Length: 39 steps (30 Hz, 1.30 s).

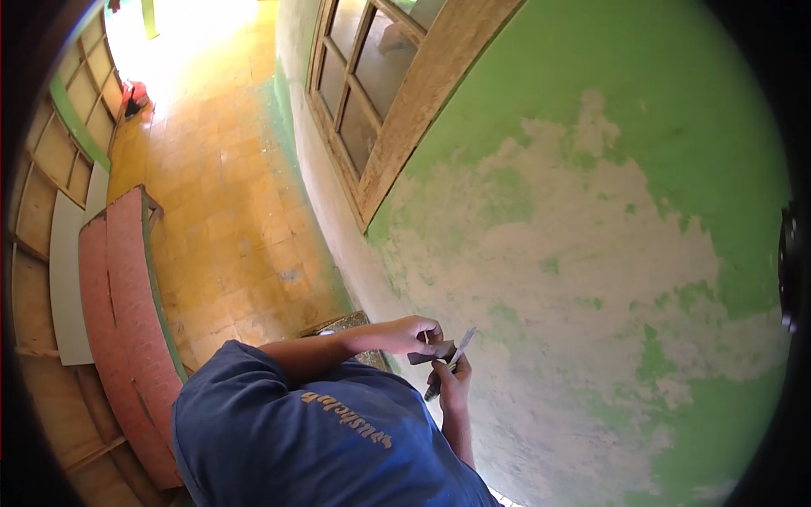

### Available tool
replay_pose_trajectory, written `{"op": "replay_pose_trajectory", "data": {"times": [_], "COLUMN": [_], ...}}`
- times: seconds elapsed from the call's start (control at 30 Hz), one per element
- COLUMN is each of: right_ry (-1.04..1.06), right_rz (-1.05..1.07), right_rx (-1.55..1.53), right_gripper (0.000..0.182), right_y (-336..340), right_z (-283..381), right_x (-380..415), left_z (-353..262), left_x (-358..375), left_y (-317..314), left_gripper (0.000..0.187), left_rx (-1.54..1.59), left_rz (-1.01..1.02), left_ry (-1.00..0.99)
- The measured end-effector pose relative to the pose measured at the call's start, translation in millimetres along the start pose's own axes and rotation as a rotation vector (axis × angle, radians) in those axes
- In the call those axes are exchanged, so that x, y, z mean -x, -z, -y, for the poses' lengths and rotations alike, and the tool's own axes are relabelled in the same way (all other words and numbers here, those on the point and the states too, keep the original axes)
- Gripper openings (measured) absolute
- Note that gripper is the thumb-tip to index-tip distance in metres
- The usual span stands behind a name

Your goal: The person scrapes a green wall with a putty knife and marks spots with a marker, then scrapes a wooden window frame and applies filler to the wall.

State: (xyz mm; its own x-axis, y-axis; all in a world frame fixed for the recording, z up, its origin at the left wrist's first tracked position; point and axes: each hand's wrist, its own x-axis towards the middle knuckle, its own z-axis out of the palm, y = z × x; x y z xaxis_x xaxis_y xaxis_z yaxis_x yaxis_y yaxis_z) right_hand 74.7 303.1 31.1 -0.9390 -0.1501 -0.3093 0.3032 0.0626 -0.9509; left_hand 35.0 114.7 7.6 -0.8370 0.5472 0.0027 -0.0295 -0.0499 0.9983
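My left hand [414,335] reaches in from the left with its fingers closed on a small grey-brown piece [432,351], which looks thin and folded. Just below and to the right, my right hand [454,382] is wrapped round a slim tool [463,345] with a pale upper end and a dark lower end. The two hands are close together, in front of the patchy wall, and the piece lies between them. The tool's exact kind cannot be made out.
A green wall [710,144] with bare patches fills the right side. A wood-framed window [397,127] is above. Yellow floor tiles [228,186] run along the left, beside a pink bench-like board [127,313]. A dark speckled surface [355,321] lies behind my left forearm.
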Motion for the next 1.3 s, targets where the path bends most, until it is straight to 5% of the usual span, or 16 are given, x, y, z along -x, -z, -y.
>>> {"op": "replay_pose_trajectory", "data": {"times": [0.47, 0.93, 1.17, 1.3], "right_ry": [-0.044, -0.128, -0.130, -0.100], "right_rz": [0.021, 0.187, 0.584, 0.679], "right_rx": [-0.167, -0.083, 0.248, 0.288], "right_gripper": [0.023, 0.029, 0.025, 0.023], "right_y": [-39.2, -35.6, -44.2, -44.2], "right_z": [10.5, 5.3, -7.1, -11.2], "right_x": [-47.0, -61.5, -86.8, -82.6], "left_z": [-7.1, 13.2, 34.4, 32.3], "left_x": [-6.5, 19.8, 71.2, 101.7], "left_y": [79.3, 71.4, 42.9, 32.3], "left_gripper": [0.023, 0.027, 0.030, 0.017], "left_rx": [0.058, 0.223, 0.335, 0.437], "left_rz": [0.036, -0.071, -0.340, -0.554], "left_ry": [0.057, 0.144, 0.091, 0.147]}}
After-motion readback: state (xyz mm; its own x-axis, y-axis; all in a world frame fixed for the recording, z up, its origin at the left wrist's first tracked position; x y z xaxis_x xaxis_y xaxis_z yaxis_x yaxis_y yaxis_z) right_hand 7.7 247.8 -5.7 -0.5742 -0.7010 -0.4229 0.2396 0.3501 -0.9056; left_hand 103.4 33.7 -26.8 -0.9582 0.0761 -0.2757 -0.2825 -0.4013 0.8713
